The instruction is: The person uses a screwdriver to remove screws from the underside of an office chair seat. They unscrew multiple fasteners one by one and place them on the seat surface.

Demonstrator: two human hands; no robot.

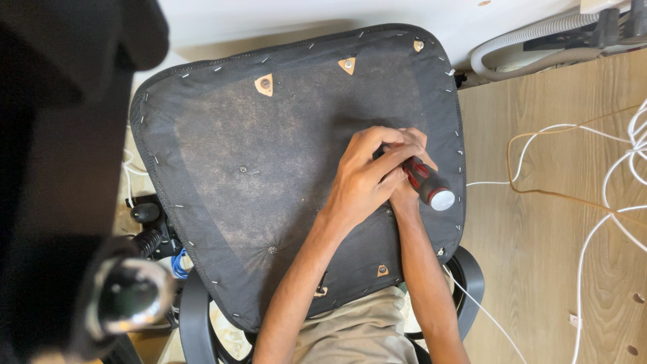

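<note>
I press a screwdriver (428, 187) into an upturned chair seat's underside (269, 168).
My left hand (364, 178) and right hand (406, 172) curl tight around its red-black handle near the seat's right stapled edge; bare fabric stretches left.
</note>
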